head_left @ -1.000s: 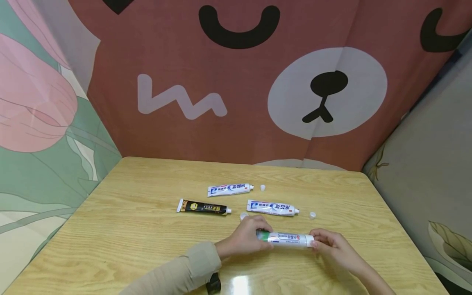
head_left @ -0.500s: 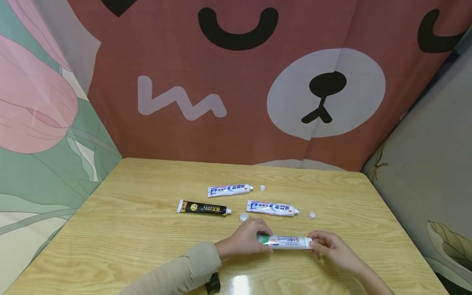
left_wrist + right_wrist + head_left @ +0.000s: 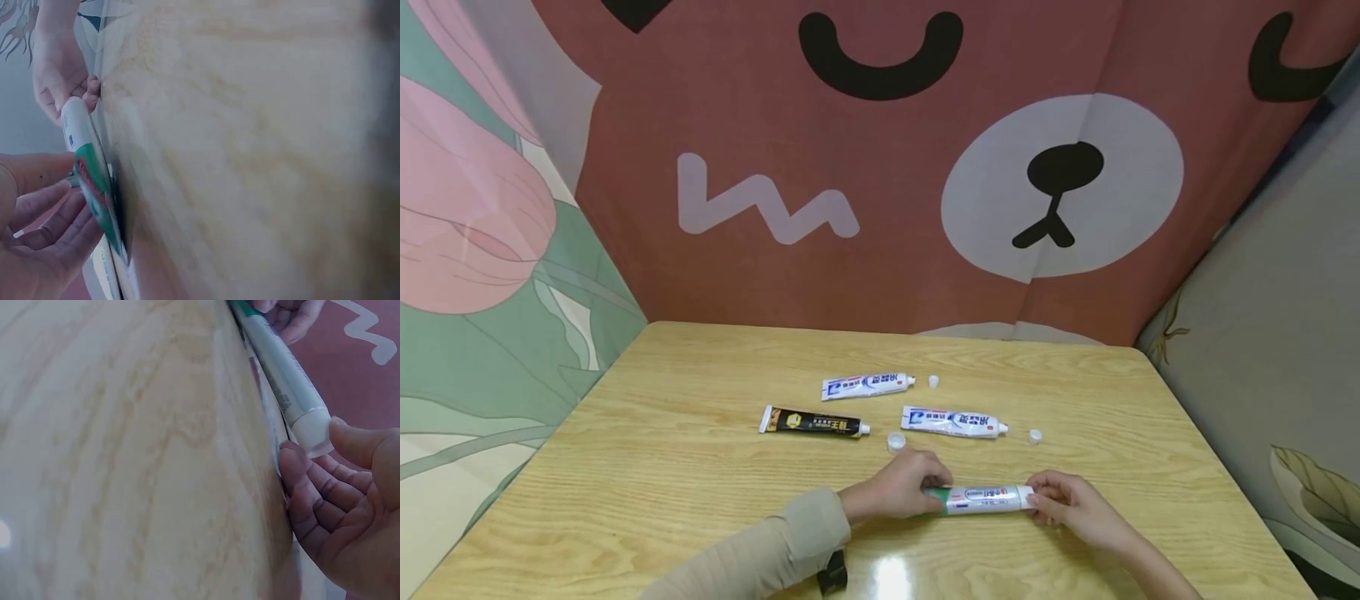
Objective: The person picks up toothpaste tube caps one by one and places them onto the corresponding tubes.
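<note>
A white toothpaste tube [image 3: 988, 499] with a green tail lies sideways between my two hands, low over the table. My left hand [image 3: 904, 485] pinches the green end between thumb and fingers; the left wrist view shows the green printing [image 3: 97, 187] beside those fingertips. At the other end, my right hand [image 3: 1075, 504] holds the wide white cap [image 3: 312, 432], thumb on one side and curled fingers on the other. Just beyond my left hand, a large round white cap [image 3: 896, 442] rests on the table.
Two blue-and-white toothpaste tubes [image 3: 955, 422] and a black tube [image 3: 814, 422] lie uncapped on the wooden table [image 3: 700, 483]. Small white caps sit near their nozzles, one cap [image 3: 933, 381] at the back and another cap [image 3: 1035, 436] at right. A printed curtain [image 3: 760, 275] hangs behind.
The held toothpaste tube has dropped slightly toward the table and the near edge, its green end most. Both hands keep their hold. The tubes and caps on the table stay put.
</note>
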`<state>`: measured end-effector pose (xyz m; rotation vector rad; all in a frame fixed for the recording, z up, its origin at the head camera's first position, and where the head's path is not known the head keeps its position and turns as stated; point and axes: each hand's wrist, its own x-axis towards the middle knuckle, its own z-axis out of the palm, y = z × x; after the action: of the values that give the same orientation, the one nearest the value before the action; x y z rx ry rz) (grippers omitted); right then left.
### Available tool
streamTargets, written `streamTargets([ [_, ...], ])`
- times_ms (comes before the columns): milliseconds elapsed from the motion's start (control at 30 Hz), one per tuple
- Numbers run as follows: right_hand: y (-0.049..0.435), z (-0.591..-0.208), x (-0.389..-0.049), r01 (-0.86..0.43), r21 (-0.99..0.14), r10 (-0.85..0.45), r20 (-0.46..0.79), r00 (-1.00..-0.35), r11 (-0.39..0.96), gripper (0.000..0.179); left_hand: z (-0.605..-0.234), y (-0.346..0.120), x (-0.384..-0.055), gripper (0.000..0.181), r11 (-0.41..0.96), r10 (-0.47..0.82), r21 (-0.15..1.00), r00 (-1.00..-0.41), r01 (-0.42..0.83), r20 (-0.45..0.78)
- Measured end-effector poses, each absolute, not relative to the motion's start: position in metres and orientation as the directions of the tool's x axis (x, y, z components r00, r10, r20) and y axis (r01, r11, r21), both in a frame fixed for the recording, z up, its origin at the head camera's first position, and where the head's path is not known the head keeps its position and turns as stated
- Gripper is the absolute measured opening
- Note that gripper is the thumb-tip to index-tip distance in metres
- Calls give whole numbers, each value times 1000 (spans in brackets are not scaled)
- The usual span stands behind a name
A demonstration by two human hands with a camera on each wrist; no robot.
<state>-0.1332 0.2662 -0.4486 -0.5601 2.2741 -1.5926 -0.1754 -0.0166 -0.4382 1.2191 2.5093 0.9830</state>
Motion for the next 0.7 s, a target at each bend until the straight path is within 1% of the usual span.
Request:
streamTargets([
  [267, 263, -445, -133, -110, -891, -411, -91, -907, 440, 24, -435, -25, -180, 27, 396, 765, 707, -637, 585, 98],
  [467, 262, -438, -131, -140, -828, -349, -72, -934, 544, 26, -432, -37, -180, 28, 378, 760, 775, -648, 506, 53],
  [600, 262, -432, -132, -157, -823, -336, -44, -941, 546, 28, -432, -42, -181, 28, 357, 756, 795, -651, 490, 63],
  [700, 262, -429, -133, -176, -826, -351, -28, -936, 535, 28, -433, -45, -183, 27, 361, 749, 791, -658, 493, 69],
])
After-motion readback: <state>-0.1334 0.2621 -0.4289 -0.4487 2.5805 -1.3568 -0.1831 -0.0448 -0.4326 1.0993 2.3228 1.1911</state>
